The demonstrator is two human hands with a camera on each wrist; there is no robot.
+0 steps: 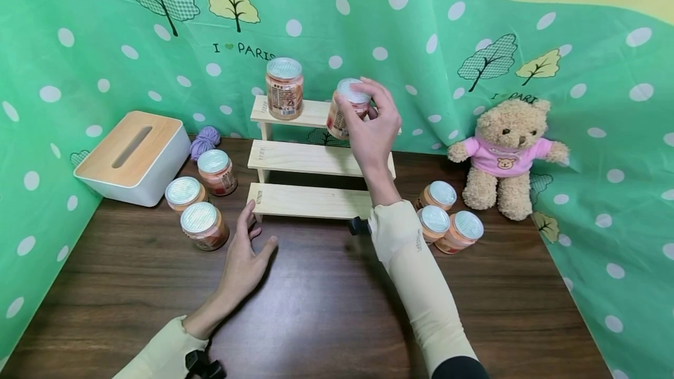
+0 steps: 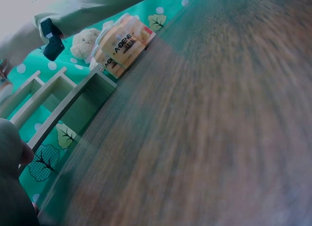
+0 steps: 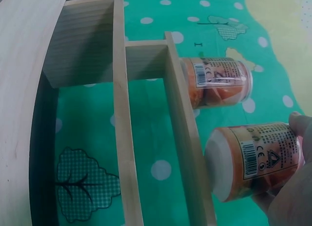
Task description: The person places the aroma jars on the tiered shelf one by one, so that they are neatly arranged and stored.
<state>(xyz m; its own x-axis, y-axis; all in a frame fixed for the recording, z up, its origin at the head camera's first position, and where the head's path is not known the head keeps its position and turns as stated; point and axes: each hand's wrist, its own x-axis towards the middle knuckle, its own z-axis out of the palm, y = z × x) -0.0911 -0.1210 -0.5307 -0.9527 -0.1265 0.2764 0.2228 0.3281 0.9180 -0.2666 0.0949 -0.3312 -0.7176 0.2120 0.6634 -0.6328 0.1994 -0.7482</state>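
My right hand grips a small orange jar with a silver lid by its top, tilted just above the top step of a three-step wooden rack. In the right wrist view the held jar hangs close to the top step's edge. A second jar stands upright on that top step, to the left. My left hand rests open on the dark wooden table in front of the rack's lowest step, holding nothing.
Three jars stand left of the rack and three more to its right. A white tissue box with a wooden lid and a purple yarn ball sit at the back left. A teddy bear sits at the back right.
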